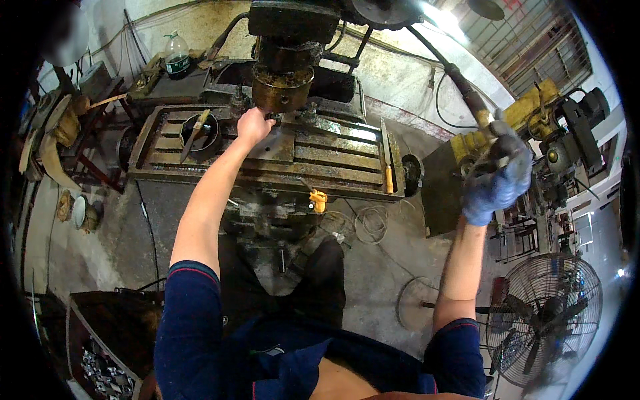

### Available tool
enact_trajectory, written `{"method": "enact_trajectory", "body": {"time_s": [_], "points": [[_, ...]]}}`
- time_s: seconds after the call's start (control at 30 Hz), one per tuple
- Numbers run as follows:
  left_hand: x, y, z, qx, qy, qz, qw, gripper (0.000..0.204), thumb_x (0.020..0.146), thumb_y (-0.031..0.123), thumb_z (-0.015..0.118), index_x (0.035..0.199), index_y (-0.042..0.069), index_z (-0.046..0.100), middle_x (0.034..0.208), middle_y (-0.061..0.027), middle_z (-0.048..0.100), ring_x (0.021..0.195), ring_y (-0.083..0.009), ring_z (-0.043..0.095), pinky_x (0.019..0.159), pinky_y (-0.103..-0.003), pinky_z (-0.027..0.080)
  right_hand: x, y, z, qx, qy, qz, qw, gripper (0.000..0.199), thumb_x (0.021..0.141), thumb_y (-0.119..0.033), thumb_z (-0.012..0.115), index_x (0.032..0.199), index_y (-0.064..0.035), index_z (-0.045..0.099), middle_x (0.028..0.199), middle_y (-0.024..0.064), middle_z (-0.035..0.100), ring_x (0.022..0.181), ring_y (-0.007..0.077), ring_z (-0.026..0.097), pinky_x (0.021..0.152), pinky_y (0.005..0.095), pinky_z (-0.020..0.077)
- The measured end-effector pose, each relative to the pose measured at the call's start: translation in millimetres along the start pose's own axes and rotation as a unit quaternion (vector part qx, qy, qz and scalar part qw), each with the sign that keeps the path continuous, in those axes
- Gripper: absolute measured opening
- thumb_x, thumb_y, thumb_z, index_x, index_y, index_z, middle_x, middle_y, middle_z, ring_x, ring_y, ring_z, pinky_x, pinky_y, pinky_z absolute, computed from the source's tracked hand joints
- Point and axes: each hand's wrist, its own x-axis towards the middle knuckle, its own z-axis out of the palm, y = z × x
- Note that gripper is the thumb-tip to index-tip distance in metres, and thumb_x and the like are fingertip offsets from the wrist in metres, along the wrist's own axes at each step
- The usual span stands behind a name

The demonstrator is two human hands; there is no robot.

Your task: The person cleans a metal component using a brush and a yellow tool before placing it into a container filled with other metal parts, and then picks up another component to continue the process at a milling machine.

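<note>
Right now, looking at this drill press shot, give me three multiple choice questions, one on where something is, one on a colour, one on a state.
1. Where is the left hand?
A. On the slotted machine table, under the spindle head
B. On the floor fan
C. In the parts bin

2. What colour is the glove on the right hand?
A. Red
B. Blue-grey
C. White

3. How is the right hand set?
A. Open and flat on the table
B. Hanging by the hip
C. Closed round the feed lever

Answers: 1 A, the bare hand rests on the table below the spindle. 2 B, the glove shows blue-grey. 3 C, the gloved fingers wrap the long handle's end.
</note>
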Motion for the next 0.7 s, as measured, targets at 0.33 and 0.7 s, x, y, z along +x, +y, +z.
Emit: {"method": "enact_trajectory", "body": {"time_s": [0.33,0.7], "points": [[1.5,-7.3,0.6,-0.003,-0.004,0.014,1.0,0.033,0.07,0.028,0.069,0.093,0.005,0.063,0.085,-0.0164,0.064,0.084,-0.0335,0.06,0.072,-0.042,0.049,-24.8,-5.7,15.9,-0.017,0.086,0.041,0.995,0.035,0.085,-0.03,0.053,0.076,0.0031,0.055,0.087,0.019,0.062,0.084,0.0256,0.057,0.09,0.0445,0.04],[-98.0,-50.6,-88.2,-0.103,0.116,0.069,0.985,0.033,0.073,0.009,0.056,0.105,0.007,0.06,0.073,-0.0154,0.062,0.067,-0.0295,0.06,0.062,-0.037,0.047,-23.7,-8.2,10.2,0.032,0.073,0.081,0.994,0.034,0.087,-0.031,0.048,0.082,0.002,0.055,0.093,0.0202,0.061,0.087,0.0267,0.054,0.09,0.043,0.0375]]}}
